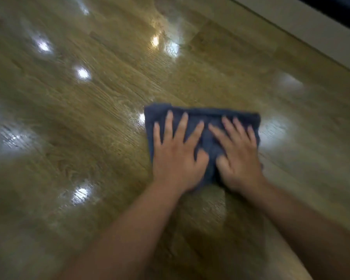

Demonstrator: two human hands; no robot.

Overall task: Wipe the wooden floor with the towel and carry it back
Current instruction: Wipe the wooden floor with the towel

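Head cam is showing both hands pressing flat on a folded dark blue-grey towel lying on the wooden floor, right of frame centre. Left hand is sitting on the towel's left half, fingers spread wide and extended, thumb angling in toward the middle. Right hand is covering the right half, fingers likewise splayed, thumb pointing inward, close to the left thumb but not clearly touching. Neither hand is gripping or pinching the cloth; palms are bearing down on it, nothing is being held up. Towel is lying flat, roughly rectangular, far edge running straight across beyond the fingertips, near edge bunching slightly between the two wrists. Both bare forearms are coming in from the bottom of frame and converging on the towel. Floor is looking glossy, with several bright light reflections scattered across the planks, one just beside the towel's left edge. Pale baseboard strip is running diagonally across the top right corner. Whole frame is blurring, so fine detail is not readable.
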